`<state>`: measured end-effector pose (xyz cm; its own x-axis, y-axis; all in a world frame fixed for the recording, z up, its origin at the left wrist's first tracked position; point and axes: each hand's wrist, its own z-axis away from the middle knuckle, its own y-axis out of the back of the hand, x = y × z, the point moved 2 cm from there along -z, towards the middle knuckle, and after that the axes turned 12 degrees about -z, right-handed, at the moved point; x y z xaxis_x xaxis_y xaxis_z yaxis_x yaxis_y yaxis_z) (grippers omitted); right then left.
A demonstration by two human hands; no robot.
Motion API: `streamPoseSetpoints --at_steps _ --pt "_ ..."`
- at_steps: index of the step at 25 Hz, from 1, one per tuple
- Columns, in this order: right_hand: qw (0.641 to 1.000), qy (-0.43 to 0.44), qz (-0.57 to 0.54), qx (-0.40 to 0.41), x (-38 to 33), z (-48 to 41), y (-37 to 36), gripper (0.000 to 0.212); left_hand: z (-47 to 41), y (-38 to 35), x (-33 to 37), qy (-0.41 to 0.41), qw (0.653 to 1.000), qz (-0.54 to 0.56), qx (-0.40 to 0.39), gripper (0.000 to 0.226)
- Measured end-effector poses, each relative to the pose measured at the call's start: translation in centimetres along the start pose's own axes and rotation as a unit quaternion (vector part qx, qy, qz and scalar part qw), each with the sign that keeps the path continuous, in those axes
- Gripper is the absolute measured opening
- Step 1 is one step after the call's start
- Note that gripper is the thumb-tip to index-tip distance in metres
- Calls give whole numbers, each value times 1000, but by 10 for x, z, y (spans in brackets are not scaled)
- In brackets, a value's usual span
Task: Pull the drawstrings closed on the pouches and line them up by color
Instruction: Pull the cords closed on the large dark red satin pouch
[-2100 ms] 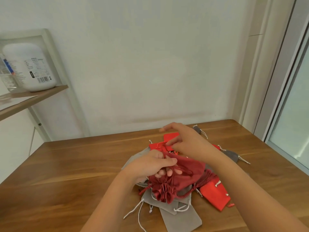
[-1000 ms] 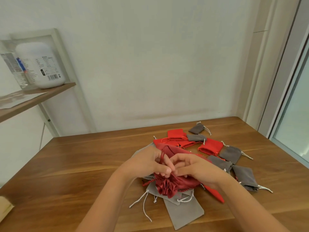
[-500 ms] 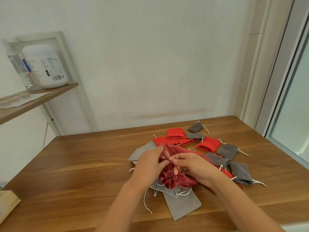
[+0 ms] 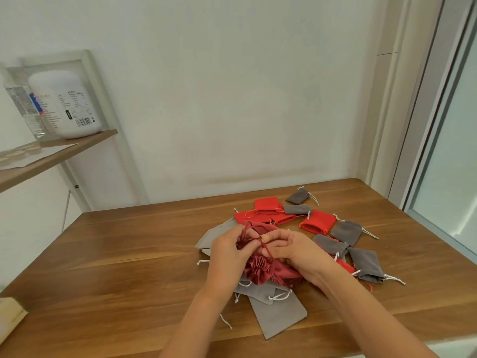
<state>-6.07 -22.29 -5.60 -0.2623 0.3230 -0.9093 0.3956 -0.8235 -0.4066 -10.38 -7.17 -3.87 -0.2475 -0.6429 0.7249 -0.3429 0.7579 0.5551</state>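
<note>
Gathered dark-red pouch [image 4: 259, 272] (contents hidden)

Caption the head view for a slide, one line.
Left hand and right hand pinch the drawstring of a gathered maroon pouch above a pile of red and grey pouches on a table.

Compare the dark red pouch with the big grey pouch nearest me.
The dark red pouch is shiny, its mouth gathered into ruffles; the big grey pouch is matte and flat. Fingers pinch the dark red pouch's cord; the big grey pouch lies untouched. Both are fabric.
</note>
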Motion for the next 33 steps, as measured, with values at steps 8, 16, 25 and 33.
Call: streamPoseSetpoints --at_steps 8,16,25,33 --pt "983 -21 -180 29 3 -1 2 24 0 -2 4 44 992 120 12 16" --pt "982 -41 -182 7 -2 2 5 32 0 -3 -3 76 986 149 -8 17" --pt "996 -35 71 -44 -46 10 29 10 0 2 -21 163 965 195 -65 13" --pt "992 20 -99 77 -48 16 38 36 -6 -8 -21 283 867 410 13 38"
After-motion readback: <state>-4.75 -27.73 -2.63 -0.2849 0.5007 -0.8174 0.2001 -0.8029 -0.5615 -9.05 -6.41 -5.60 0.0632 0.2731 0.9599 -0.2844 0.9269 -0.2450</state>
